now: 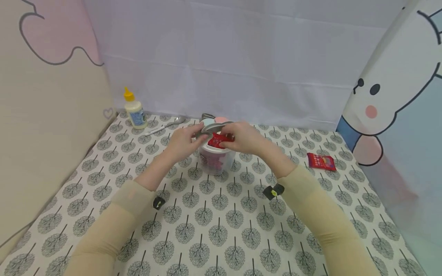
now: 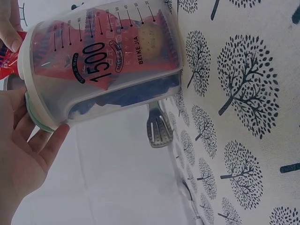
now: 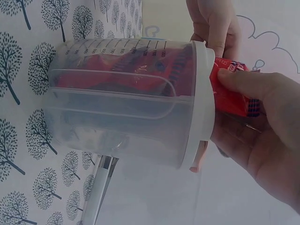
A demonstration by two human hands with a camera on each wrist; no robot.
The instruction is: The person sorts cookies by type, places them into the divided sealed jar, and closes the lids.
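A clear plastic storage canister (image 1: 215, 163) with measuring marks stands upright, red packets inside one side of it. My right hand (image 1: 246, 138) pinches a red snack packet (image 3: 232, 91) at the canister's mouth, thumb on its face. In the head view, my left hand (image 1: 183, 143) has finger and thumb about the grey flip lid (image 1: 212, 127), which stands raised. Some left fingers (image 2: 58, 140) touch the white rim and green lid (image 2: 40, 115) in the left wrist view. How far the packet sits inside the opening is partly hidden.
A second red packet (image 1: 322, 161) lies at the right. A white glue bottle (image 1: 136, 113) with a yellow cap and a spoon (image 1: 167, 125) are at the back left. A slotted utensil (image 2: 159, 126) lies behind the canister. Curtains surround the patterned tablecloth (image 1: 217, 230).
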